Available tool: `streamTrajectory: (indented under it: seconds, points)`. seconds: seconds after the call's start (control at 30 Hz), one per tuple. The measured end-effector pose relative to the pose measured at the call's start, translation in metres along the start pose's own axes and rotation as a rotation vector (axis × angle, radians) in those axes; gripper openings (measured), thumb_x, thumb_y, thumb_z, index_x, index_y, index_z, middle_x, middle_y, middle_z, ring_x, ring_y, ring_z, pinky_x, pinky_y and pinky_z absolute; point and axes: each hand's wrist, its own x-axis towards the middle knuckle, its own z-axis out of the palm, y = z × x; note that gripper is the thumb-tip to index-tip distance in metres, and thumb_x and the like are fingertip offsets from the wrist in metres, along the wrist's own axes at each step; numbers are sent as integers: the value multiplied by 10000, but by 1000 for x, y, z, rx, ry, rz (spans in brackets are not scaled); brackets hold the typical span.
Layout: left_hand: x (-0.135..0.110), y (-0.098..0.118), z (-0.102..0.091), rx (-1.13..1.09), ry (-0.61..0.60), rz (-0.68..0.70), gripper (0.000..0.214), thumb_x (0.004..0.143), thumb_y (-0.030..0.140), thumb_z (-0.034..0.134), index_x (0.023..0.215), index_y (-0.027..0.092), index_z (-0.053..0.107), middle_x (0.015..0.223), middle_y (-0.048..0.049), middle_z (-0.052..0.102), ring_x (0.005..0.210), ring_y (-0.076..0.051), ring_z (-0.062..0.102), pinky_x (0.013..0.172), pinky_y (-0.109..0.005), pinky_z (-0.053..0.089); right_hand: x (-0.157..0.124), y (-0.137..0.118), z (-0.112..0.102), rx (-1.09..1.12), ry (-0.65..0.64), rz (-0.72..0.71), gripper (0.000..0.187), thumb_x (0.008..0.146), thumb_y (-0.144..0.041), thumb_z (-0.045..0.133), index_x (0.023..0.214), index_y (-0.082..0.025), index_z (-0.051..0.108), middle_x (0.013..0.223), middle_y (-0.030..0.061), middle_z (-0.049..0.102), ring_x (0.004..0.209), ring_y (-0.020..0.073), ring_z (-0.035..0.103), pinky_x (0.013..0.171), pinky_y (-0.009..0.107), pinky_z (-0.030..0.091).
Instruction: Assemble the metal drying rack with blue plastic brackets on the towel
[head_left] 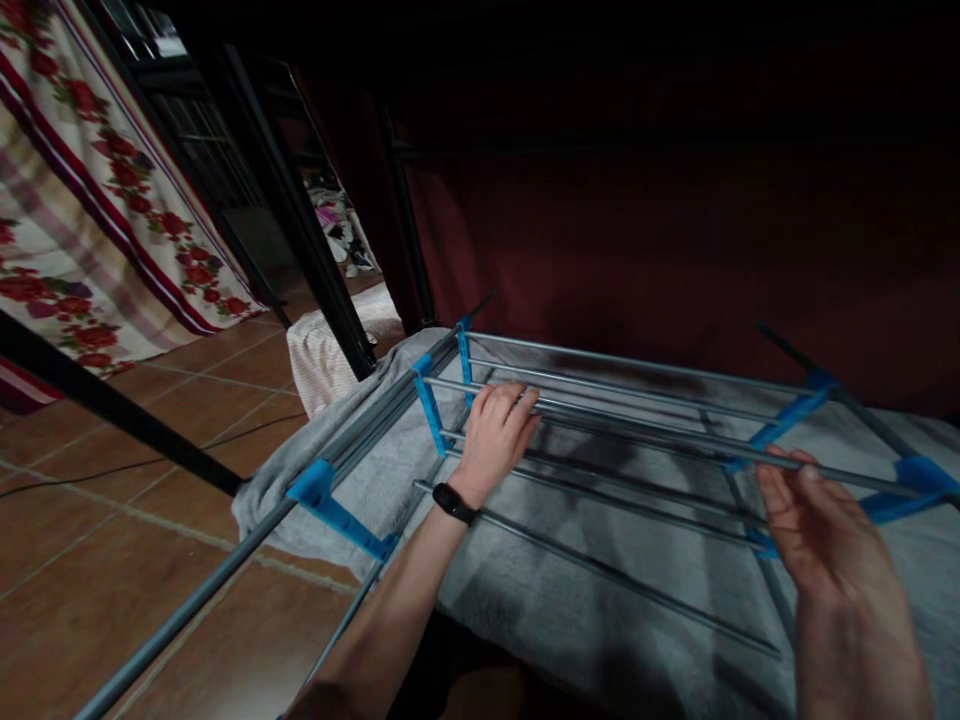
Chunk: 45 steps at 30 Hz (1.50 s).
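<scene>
Kinda sketchy grip on that metal rod (675,433)
Left hand (499,425) curled over it, right hand (832,525) pinching beside the blue bracket (924,475); crooked pushing could pop that loose, imo.

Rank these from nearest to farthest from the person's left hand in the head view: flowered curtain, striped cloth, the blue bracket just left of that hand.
1. Blue bracket: just left of the left hand.
2. Striped cloth: farther left, beside a black post.
3. Flowered curtain: hanging at the far left.
</scene>
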Motion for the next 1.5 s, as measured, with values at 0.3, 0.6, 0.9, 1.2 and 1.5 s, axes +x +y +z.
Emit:
streamTrajectory:
  seconds: [0.3,0.6,0.9,1.2,1.5]
  points:
    - [10,-30,2,80,-123,-15,281,932,434,529,1030,184,612,897,-69,637,912,-233,561,893,-405,378,0,4,5,-70,6,-18,134,608,-121,797,619,-188,681,933,11,703,893,162,710,785,242,619]
    - [13,-30,4,95,-168,-39,254,939,424,515,876,189,587,817,-59,576,875,-243,513,808,-382,331,2,10,5,-50,52,-49,187,576,-128,833,616,-177,657,876,16,701,869,161,710,779,239,617]
    - [14,-29,4,134,-147,-21,289,930,459,507,832,191,554,804,-48,584,849,-232,513,776,-368,316,1,12,7,-29,86,-78,266,512,-140,882,585,-144,626,900,19,688,862,182,713,752,254,627]
    - [16,-29,3,124,-182,-33,245,932,425,522,850,196,552,820,-56,586,881,-247,521,788,-381,319,-1,11,10,-6,100,-54,244,543,-125,870,621,-141,640,902,16,676,864,174,710,785,263,618]
    - [12,-31,1,85,-95,34,269,930,426,541,1080,206,577,959,-65,640,919,-242,558,872,-401,344,-5,0,12,-20,-64,-25,175,647,-166,826,644,-146,652,993,28,705,973,194,701,837,302,612]
